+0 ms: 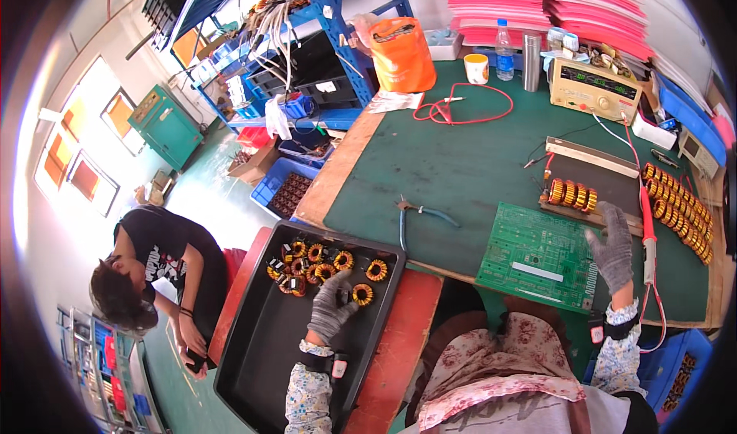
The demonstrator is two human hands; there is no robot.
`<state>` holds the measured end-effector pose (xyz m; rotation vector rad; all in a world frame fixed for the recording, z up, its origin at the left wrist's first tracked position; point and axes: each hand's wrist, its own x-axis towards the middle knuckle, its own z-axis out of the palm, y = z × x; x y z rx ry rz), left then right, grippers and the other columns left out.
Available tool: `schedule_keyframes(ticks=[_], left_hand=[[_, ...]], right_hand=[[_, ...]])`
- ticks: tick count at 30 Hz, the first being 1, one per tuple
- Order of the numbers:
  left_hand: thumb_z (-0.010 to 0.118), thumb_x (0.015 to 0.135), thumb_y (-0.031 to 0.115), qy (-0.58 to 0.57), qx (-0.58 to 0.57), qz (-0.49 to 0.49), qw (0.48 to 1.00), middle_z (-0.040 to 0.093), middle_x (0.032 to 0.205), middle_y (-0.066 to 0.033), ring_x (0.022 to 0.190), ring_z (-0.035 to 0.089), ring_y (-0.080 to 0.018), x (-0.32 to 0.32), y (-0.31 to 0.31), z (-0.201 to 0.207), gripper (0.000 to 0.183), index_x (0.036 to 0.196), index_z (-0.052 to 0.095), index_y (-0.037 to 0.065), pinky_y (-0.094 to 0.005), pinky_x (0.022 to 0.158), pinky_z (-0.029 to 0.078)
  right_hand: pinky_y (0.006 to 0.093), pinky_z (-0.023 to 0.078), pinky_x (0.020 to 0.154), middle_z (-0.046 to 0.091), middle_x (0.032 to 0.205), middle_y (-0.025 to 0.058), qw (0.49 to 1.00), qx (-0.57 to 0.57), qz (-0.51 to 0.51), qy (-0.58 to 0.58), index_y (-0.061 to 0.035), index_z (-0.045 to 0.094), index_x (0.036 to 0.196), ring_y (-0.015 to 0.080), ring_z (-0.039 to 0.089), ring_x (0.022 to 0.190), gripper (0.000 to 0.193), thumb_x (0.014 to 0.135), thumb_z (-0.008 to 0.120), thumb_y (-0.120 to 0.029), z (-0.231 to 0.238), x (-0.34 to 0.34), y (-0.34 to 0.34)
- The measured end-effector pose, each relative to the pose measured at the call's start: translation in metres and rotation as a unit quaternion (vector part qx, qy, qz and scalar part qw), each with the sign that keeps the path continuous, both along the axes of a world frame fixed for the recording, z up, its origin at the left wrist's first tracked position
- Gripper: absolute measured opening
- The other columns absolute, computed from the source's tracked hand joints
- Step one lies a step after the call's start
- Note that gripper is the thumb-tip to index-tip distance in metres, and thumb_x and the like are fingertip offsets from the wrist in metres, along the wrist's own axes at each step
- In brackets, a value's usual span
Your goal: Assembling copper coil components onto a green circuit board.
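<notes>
My left hand (332, 309), in a grey knit glove, is over a black tray (261, 357), thumb and fingers apart. Its tips are beside a copper-wound ring coil (362, 294); whether they touch it is unclear. More ring coils (315, 261) lie bunched at the tray's far end. On the right, my gloved right hand (612, 250) has its fingers stretched out and nothing visible in them. It is over the right edge of a green circuit board (533, 250), next to a short row of ring coils (572, 195) on a dark fixture (595, 174) with pale rails.
Blue-handled pliers (422, 213) lie on the green mat. A red probe (649, 227) with cable stands right of my hand, before stacked coils (679, 211). Behind are a bench meter (595, 89), flask (531, 62), bottle (504, 50) and cup (476, 69). A person (173, 273) sits at left.
</notes>
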<state>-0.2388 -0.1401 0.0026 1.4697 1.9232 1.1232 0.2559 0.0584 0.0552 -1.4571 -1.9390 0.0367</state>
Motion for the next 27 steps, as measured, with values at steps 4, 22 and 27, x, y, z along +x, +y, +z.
schedule_keyframes(ticks=[4, 22, 27], left_hand=[[0.066, 0.062, -0.014, -0.137, 0.041, 0.040, 0.989, 0.049, 0.091, 0.0034, 0.081, 0.051, -0.0077, 0.001, -0.019, 0.019, 0.071, 0.127, 0.049, 0.010, -0.0216, 0.073, 0.047], [0.066, 0.062, 0.000, 0.150, 0.132, -0.064, 0.978, 0.062, 0.098, -0.0088, 0.095, 0.057, -0.0277, 0.083, 0.002, 0.095, 0.041, 0.102, 0.062, 0.009, -0.0378, 0.085, 0.044], [0.073, 0.058, 0.005, 0.217, 0.063, -0.097, 0.969, 0.063, 0.097, -0.0085, 0.094, 0.056, -0.0298, 0.001, -0.013, -0.006, 0.049, 0.105, 0.062, 0.011, -0.0388, 0.085, 0.045]], right_hand=[[0.0363, 0.049, 0.082, 0.055, 0.112, 0.0141, 0.993, -0.049, 0.095, 0.040, -0.0073, 0.054, 0.115, 0.0291, 0.055, 0.101, 0.048, 0.069, 0.070, -0.007, 0.036, -0.036, -0.034], [0.0226, 0.044, 0.078, 0.052, 0.104, 0.0018, 0.547, -0.546, 0.446, 0.452, -0.0036, 0.048, 0.123, 0.0088, 0.051, 0.090, 0.053, 0.078, 0.072, -0.019, 0.017, -0.123, -0.070], [0.0207, 0.046, 0.078, 0.052, 0.108, 0.0004, 0.535, -0.531, 0.303, 0.583, -0.0016, 0.047, 0.127, 0.0090, 0.051, 0.093, 0.055, 0.080, 0.070, -0.017, 0.031, -0.098, -0.067]])
